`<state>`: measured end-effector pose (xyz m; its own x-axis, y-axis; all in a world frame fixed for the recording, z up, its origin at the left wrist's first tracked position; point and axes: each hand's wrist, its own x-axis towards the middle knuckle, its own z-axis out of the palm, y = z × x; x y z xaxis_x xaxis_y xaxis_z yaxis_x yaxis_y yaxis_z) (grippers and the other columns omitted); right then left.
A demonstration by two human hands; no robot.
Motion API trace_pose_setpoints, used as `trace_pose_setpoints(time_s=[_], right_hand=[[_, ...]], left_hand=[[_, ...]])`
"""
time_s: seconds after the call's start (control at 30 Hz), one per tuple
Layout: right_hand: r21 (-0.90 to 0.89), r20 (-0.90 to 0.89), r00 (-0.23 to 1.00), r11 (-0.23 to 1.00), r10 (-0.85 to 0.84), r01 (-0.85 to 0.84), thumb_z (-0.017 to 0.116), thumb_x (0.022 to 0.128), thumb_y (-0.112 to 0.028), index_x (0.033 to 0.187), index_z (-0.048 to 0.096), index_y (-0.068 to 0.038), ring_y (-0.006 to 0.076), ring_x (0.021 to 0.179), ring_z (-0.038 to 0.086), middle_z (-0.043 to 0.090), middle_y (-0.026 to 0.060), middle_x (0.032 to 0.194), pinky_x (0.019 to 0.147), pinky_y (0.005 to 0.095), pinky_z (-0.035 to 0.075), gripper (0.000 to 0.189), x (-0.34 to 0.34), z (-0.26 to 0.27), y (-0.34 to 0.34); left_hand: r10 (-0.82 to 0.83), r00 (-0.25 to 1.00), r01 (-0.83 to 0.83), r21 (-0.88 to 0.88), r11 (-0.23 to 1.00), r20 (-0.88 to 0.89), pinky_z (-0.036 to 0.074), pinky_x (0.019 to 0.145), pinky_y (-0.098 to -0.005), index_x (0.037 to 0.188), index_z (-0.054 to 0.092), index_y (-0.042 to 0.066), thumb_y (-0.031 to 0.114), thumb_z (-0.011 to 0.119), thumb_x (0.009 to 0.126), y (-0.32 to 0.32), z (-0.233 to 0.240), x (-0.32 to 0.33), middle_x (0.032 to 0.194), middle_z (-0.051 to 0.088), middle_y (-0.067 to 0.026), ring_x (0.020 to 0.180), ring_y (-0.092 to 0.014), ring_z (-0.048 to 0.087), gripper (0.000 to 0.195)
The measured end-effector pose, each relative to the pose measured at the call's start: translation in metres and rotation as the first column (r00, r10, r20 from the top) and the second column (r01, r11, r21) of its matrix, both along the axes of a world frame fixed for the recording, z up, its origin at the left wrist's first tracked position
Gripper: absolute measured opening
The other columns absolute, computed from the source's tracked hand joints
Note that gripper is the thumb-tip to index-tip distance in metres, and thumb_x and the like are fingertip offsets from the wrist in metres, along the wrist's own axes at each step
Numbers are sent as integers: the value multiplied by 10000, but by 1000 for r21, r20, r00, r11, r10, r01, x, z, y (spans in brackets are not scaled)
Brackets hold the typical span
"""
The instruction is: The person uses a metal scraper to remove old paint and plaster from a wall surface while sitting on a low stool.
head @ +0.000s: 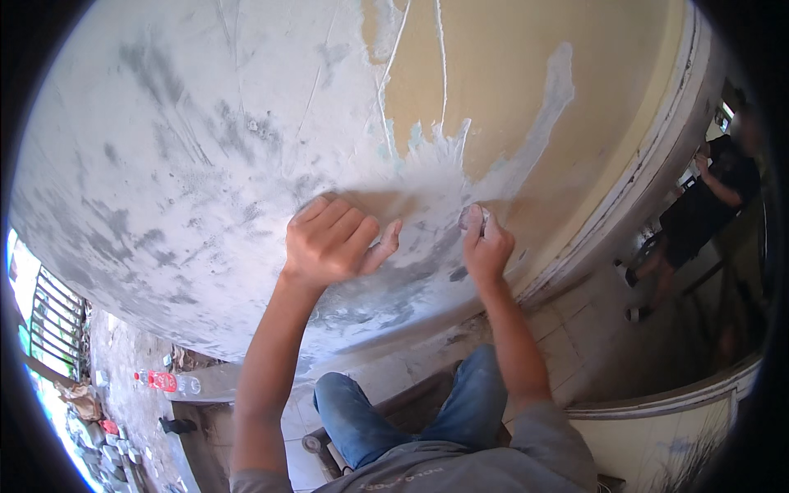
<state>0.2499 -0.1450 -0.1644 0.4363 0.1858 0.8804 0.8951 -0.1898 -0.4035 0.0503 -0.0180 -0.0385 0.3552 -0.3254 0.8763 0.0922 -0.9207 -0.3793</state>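
A wall patched with white and grey filler fills the view before me, with yellow paint at the upper right. My left hand is against or close to the filled surface, fingers curled and thumb apart; whether something lies under its palm is hidden. To its right, my right hand pinches a small, whitish, dust-covered piece between thumb and fingers at the wall. What that piece is cannot be told. Dust coats my fingertips. Raised filler ridges run above both hands.
A doorway edge curves down the right side; beyond it a person in dark clothes stands on the tiled floor. At the lower left are a plastic bottle with a red cap, a metal grille and rubble.
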Motion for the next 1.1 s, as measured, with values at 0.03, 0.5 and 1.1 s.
trace_pose_setpoints(time_s=[0.03, 0.5, 1.1], right_hand=[[118, -129, 992, 993, -1, 16, 610, 957, -247, 771, 666, -73, 336, 500, 594, 597, 126, 571, 465, 416, 456, 261, -1, -3, 4], [-282, 118, 992, 959, 41, -6, 599, 960, -201, 805, 676, -43, 352, 572, 644, 637, 152, 623, 522, 424, 497, 234, -7, -14, -11], [-146, 145, 989, 989, 12, 10, 632, 943, -276, 795, 668, -103, 291, 454, 568, 578, 90, 549, 432, 386, 442, 230, 13, -14, -15]], left_hand=[[-14, 1000, 14, 5, 1000, -4, 322, 481, -270, 530, 437, 131, 150, 762, 748, -1, 2, 0, 490, 367, 13, 452, -148, 394, 392], [-21, 1000, 22, 21, 1000, -19, 332, 479, -274, 540, 455, 128, 151, 764, 749, 0, 2, 0, 493, 379, 14, 456, -146, 410, 374], [-4, 1000, 4, 5, 1000, -11, 333, 475, -270, 542, 471, 122, 154, 773, 736, 0, -1, 0, 487, 395, 10, 451, -150, 409, 361]])
